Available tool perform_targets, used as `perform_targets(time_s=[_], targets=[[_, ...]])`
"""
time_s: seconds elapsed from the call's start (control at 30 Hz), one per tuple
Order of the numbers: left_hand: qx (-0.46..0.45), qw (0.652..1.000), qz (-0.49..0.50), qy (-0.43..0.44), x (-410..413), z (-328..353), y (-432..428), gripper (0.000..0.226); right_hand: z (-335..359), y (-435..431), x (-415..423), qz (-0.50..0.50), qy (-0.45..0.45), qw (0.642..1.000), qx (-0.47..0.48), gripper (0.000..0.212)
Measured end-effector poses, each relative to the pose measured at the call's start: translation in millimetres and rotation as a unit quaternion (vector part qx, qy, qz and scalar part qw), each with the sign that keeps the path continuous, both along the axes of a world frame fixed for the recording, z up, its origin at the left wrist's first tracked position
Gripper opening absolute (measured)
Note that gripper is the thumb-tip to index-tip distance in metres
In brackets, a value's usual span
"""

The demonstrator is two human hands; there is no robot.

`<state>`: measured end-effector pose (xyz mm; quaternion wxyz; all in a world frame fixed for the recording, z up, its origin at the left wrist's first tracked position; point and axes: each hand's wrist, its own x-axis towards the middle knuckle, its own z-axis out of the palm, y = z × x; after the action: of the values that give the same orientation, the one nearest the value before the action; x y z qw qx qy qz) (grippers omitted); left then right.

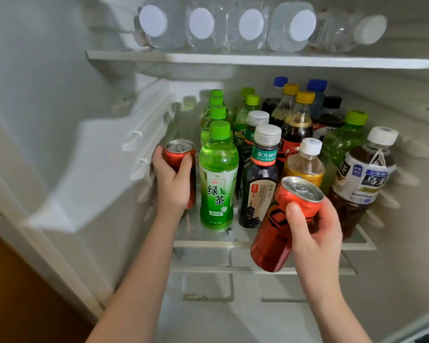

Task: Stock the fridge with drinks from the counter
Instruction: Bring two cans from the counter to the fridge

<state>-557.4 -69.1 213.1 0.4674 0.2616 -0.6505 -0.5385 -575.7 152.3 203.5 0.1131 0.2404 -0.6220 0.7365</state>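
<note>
Cans are filling both hands at the open fridge (144,125). The left hand (174,179) is curling its fingers round an upright red can (180,151), holding it at the far left of the middle shelf (208,241), in the gap between the fridge wall and the green tea bottle (217,179). The hand is hiding the can's base, so I cannot tell whether it is resting on the shelf.

The right hand (315,231) is gripping a second red can (280,229) out in front of the shelf's front edge, just before the dark tea bottle (259,189). Its long axis is tilting, with the top leaning up and right and the base pointing down and left towards the lip. Bottles are crowding the shelf behind it, so this can is probably needing to come upright and find a gap. The bare strip near the front edge, to its left, is looking like the nearest one. The left hand is sitting nearer its spot.

Water bottles (250,26) are lying on their sides on the upper shelf (233,59).
</note>
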Motion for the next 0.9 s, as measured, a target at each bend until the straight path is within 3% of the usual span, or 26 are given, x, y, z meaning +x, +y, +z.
perform_targets(time_s=[0.1,0.17,0.27,0.33,0.5,0.63,0.77,0.9], targets=[[0.002,0.998,-0.033,0.049,16.6,-3.7,10.2,0.067,-0.7,-1.2,2.8,0.025,-0.009,1.0,0.002,0.03],[-0.021,0.997,-0.033,0.059,33.9,-4.5,24.0,0.066,-1.8,-2.6,4.0,0.043,-0.009,0.999,0.014,0.038],[-0.091,0.992,-0.048,0.071,63.7,-9.0,45.3,0.045,-1.8,-5.8,4.9,0.069,-0.016,0.997,0.03,0.05],[-0.127,0.984,-0.114,0.042,81.2,-13.8,59.0,0.039,-0.4,-8.2,4.3,0.089,-0.018,0.995,0.036,0.044],[-0.093,0.959,-0.258,-0.067,95.3,-26.3,85.5,0.042,2.4,-13.0,3.4,0.127,-0.033,0.991,0.035,0.029],[-0.101,0.951,-0.271,-0.106,94.6,-33.8,100.3,0.057,6.3,-15.9,5.9,0.151,-0.046,0.987,0.032,0.033],[-0.126,0.951,-0.268,-0.093,92.1,-31.7,111.9,0.057,7.9,-15.4,7.0,0.163,-0.043,0.985,0.042,0.044],[-0.138,0.96,-0.242,-0.038,92.3,-37.9,112.8,0.059,13.5,-12.6,8.7,0.189,-0.028,0.979,0.075,0.029]])
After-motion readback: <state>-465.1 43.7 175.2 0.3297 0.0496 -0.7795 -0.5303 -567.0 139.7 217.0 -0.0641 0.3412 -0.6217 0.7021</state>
